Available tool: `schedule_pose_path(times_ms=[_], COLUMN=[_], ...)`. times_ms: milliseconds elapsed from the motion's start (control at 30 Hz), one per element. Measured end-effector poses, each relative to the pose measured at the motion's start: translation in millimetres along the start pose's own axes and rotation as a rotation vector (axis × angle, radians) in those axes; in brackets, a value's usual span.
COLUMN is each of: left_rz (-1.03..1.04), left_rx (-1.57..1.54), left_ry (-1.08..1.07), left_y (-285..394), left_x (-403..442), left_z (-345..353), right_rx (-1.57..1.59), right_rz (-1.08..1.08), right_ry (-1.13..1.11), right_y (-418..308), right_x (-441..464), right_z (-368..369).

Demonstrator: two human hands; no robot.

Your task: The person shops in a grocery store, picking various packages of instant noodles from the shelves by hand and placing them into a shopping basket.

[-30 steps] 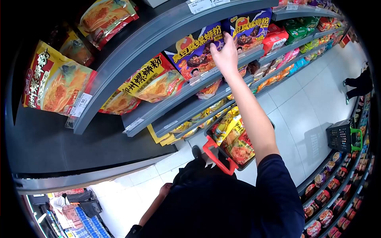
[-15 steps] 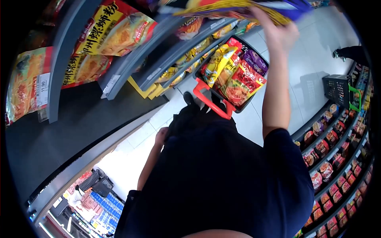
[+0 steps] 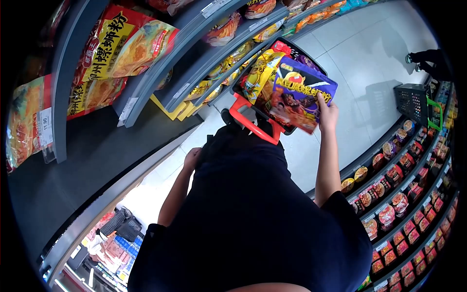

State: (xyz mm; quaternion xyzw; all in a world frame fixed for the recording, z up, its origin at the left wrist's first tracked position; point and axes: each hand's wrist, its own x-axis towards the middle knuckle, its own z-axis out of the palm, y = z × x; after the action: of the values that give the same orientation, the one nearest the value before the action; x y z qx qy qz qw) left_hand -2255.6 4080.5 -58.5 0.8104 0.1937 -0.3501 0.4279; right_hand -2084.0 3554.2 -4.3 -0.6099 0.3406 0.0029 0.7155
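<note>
My right hand (image 3: 329, 116) grips the lower right edge of a purple instant noodle packet (image 3: 304, 90) with yellow lettering. The packet is over a black shopping basket (image 3: 291, 130) with a red handle (image 3: 255, 127), covering much of the basket's contents. Beside it in the basket, a yellow packet (image 3: 260, 73) and a bit of red packaging still show. Down at my left side, my left hand (image 3: 193, 158) hangs with curled fingers close to my dark clothing. Whatever it may hold is hidden.
Shelves with red and yellow noodle packets (image 3: 126, 46) run along the left. Rows of cup noodles (image 3: 386, 214) line the right. A dark basket with a green handle (image 3: 434, 114) stands on the floor, and another person's legs (image 3: 430, 61) are at the upper right.
My right hand has come down from the upper shelf area with the purple packet, which is now over the basket. My left hand stays at my side.
</note>
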Motion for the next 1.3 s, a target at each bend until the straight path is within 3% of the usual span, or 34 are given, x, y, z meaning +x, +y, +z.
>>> schedule_pose_path(times_ms=[33, 100, 133, 167, 200, 233, 267, 300, 367, 400, 433, 500, 567, 600, 633, 700, 800, 933, 1033, 1067, 1167, 1300], left_rz=[0.023, 0.06, 0.071, 0.083, -0.011, -0.07, -0.077, -0.086, -0.059, -0.098, -0.136, -0.186, -0.123, -0.187, -0.087, -0.236, -0.205, -0.326, -0.39, -0.325, -0.256, -0.205], left_rx=[-0.004, 0.026, 0.058, 0.088, 0.01, 0.019, -0.024, -0.068, -0.111, -0.142, -0.173, -0.109, -0.136, -0.263, -0.276, -0.249, -0.264, -0.21, -0.305, -0.117, -0.134, -0.237], left_ry=[-0.067, -0.103, -0.072, -0.031, 0.082, 0.038, 0.087, 0.134, 0.144, 0.122, 0.097, 0.104, 0.193, 0.198, 0.246, 0.223, 0.295, 0.208, 0.273, 0.27, 0.285, 0.288], left_y=[-8, -17, -19, -25, -38, -45, -36, -27, -36, -32, -27, -29, -53, -57, -70, -51, -86, -104, -109, -91, -86, -106], left_x=[9, 20, 21, 24, 26, 31, 26, 21, 19, 13, 7, -3, -13, -22, -30, -56, -77, -97, -100, -106, -99, -76], left_z=[-2, -1, 0, 1, 7, 2, 1, 4, 9, 12, 14, 23, 37, 43, 50, 50, 77, 106, 115, 110, 109, 112], right_rx=[0.149, 0.113, -0.141, -0.389, -0.624, -0.843, -0.955, -0.775, -0.636, -0.535, -0.407, -0.391, -0.396, -0.345, -0.477, -0.634, -0.537, -0.52, -0.583, -0.574, -0.763, -0.943], right_rz=[0.145, 0.308, 0.282, 0.332, 0.063, -0.216, -0.325, -0.373, -0.492, -0.438, -0.52, -0.599, -0.747, -0.829, -0.78, -0.655, -0.892, -0.918, -1.006, -0.974, -0.697, -0.852], right_ry=[-0.01, 0.001, 0.042, 0.1, 0.254, 0.408, 0.494, 0.476, 0.256, 0.11, -0.044, -0.278, -0.344, -0.35, -0.361, -0.523, -0.539, -0.544, -0.584, -0.628, -0.709, -0.63], right_y=[15, 74, 115, 112, 128, 145, 123, 101, 72, 48, 63, -7, -40, -53, -75, -86, -43, -44, -64, -61, -58, -66], right_x=[12, 53, 75, 76, 88, 99, 89, 82, 90, 92, 127, 113, 133, 145, 151, 178, 207, 200, 188, 194, 204, 186], right_z=[-1, -11, -18, -5, -2, 4, 20, 40, 78, 106, 132, 198, 257, 284, 302, 329, 345, 352, 353, 354, 343, 337])
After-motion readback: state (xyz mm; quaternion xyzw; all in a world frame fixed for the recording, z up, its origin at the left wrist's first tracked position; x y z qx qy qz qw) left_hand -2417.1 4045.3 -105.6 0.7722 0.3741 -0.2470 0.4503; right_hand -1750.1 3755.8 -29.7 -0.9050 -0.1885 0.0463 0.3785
